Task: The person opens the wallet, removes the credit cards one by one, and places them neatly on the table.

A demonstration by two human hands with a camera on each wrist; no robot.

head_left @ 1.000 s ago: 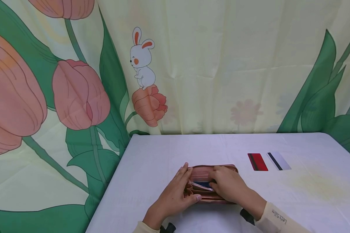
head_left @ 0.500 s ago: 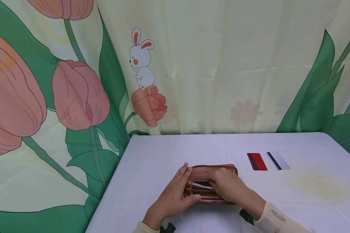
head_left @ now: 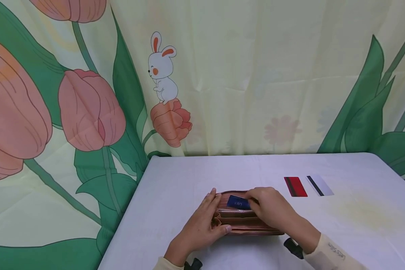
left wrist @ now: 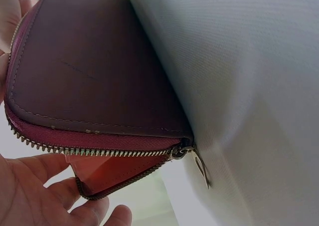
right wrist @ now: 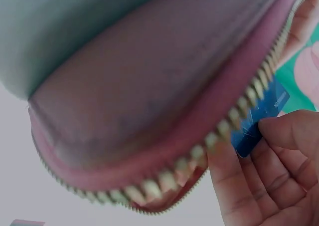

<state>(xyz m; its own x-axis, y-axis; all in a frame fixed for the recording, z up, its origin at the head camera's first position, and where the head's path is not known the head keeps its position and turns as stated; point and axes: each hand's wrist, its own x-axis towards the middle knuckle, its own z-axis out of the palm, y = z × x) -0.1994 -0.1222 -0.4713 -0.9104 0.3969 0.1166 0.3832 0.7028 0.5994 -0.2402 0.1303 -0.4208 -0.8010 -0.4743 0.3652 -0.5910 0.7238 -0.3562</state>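
Note:
A pink zip-around wallet (head_left: 256, 230) stands unzipped on the table, its pockets facing up. My left hand (head_left: 202, 225) grips the wallet's left end, thumb on the near edge and fingers along the far side. Brown leather and a metal zip (left wrist: 119, 152) show in the left wrist view. Between thumb and fingers, my right hand (head_left: 273, 208) pinches a dark blue bank card (head_left: 237, 202) above the wallet's pockets. The right wrist view shows the thumb on the blue card (right wrist: 259, 121), part of which is hidden behind the wallet's zipped edge.
Right of the wallet, a red card (head_left: 295, 186) with a dark stripe and a white card (head_left: 320, 185) with a black stripe lie side by side on the white-covered table (head_left: 175, 187). Behind the table hangs a printed curtain (head_left: 236, 75).
The right hand has lifted the blue card up from inside the wallet, moving slightly right and away from me; more of the card shows. The left hand keeps its hold on the wallet.

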